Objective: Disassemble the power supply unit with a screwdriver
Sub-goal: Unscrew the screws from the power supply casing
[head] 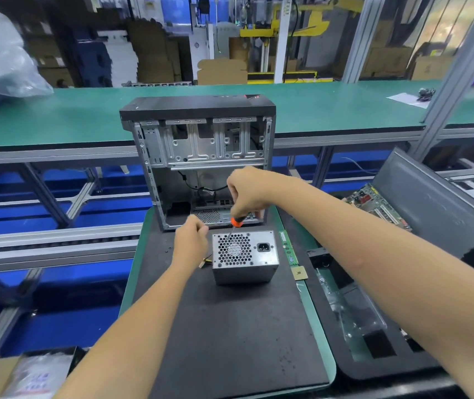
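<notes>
Power supply unit (244, 257) sits on the black mat (224, 326), its perforated fan grille and power socket face turned upward, grey side wall toward the viewer. Mat covers a green-edged work board (320, 335). Yellow and black wires with a pale connector (205, 262) poke out at the unit's left side, partly hidden by the left wrist. Left hand (191, 240) hovers just left of the unit's upper left corner, fingers curled in a loose fist; cannot tell whether it pinches anything. Right hand (247, 194) reaches in from the right above the unit, fingers curled around the handle of a screwdriver (235, 226) with an orange collar; shaft angles down toward the upper left area of the grille face, tip contact too small to confirm. Just right of the unit: a green memory stick (287, 249) lying lengthwise and a small tan square chip (299, 272) near its closer end. Further right, a dark foam tray (374, 335) with cutouts and clear plastic wrap. Beyond the unit, an open computer case (201, 159) stands upright on the far edge of the mat, side panel off, bare metal drive cage and loose black cables visible inside. To the right, a circuit board (377, 203) leans beside a grey panel (431, 203). Behind, a long green bench (331, 105); cardboard boxes and yellow machinery in the blurred background.
</notes>
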Tool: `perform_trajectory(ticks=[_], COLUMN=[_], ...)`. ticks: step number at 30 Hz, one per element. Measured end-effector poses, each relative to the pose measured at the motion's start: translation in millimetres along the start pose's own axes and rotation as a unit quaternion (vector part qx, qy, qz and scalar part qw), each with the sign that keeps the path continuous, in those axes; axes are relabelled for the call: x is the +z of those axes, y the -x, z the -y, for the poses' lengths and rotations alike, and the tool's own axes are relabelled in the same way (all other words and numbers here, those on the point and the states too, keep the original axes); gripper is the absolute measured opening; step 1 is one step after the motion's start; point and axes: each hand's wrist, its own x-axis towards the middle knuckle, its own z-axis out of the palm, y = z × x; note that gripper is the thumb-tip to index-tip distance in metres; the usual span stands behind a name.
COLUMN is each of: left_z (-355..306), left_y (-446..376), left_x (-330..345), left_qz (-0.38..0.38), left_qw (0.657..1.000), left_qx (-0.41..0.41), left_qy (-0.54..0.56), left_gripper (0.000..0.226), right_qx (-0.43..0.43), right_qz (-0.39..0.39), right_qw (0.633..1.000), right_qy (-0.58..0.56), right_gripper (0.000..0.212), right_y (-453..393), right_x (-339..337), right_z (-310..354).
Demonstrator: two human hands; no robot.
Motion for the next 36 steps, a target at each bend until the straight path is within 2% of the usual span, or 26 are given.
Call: perform_trajectory(ticks=[2, 4, 9, 12, 16, 18, 20, 22, 27, 31, 36], left_z=[14, 33, 76, 91, 105, 111, 116, 120, 129, 137, 142], left_y=[-1, -3, 8, 12, 3, -4, -11, -17, -28, -36, -42], left_x=[-10, -21, -42, -48, -48, -44, -39, -34, -21, -14, -8], left_qz=[-0.008, -0.012, -0.011, -0.016, -0.006, 0.005, 0.021, 0.040, 0.080, 0.095, 0.105], left_qw=[0.999, 0.997, 0.989, 0.986, 0.987, 0.986, 0.984, 0.981, 0.968, 0.962, 0.958], left_qx=[-0.036, -0.070, -0.148, -0.165, -0.163, -0.165, -0.165, -0.155, -0.139, -0.130, -0.107], left_qy=[0.016, 0.011, -0.005, 0.004, -0.008, -0.026, -0.059, -0.108, -0.195, -0.221, -0.243], left_gripper=[0.009, 0.019, 0.028, 0.022, 0.015, 0.017, 0.020, 0.024, 0.028, 0.023, 0.024], right_qx=[0.014, 0.025, 0.025, -0.015, -0.033, -0.011, 0.020, 0.035, 0.035, 0.040, 0.039], right_qz=[0.069, 0.085, 0.015, -0.016, 0.034, 0.060, 0.102, 0.137, 0.155, 0.193, 0.223], right_qw=[0.997, 0.996, 0.999, 1.000, 0.999, 0.997, 0.990, 0.984, 0.985, 0.980, 0.974], right_qy=[0.015, 0.009, -0.034, 0.014, -0.004, -0.037, -0.092, -0.112, -0.072, -0.011, 0.007], right_gripper=[0.019, 0.024, 0.027, 0.032, 0.013, 0.010, 0.015, 0.008, 0.027, 0.008, 0.004], right_y=[0, 0, -4, -17, -42, -54, -65, -75, -94, -103, -109], right_x=[2, 1, -25, -19, 35, 60, 77, 84, 90, 89, 92], right_z=[2, 4, -1, 0, 6, 7, 6, 8, 13, 13, 12])
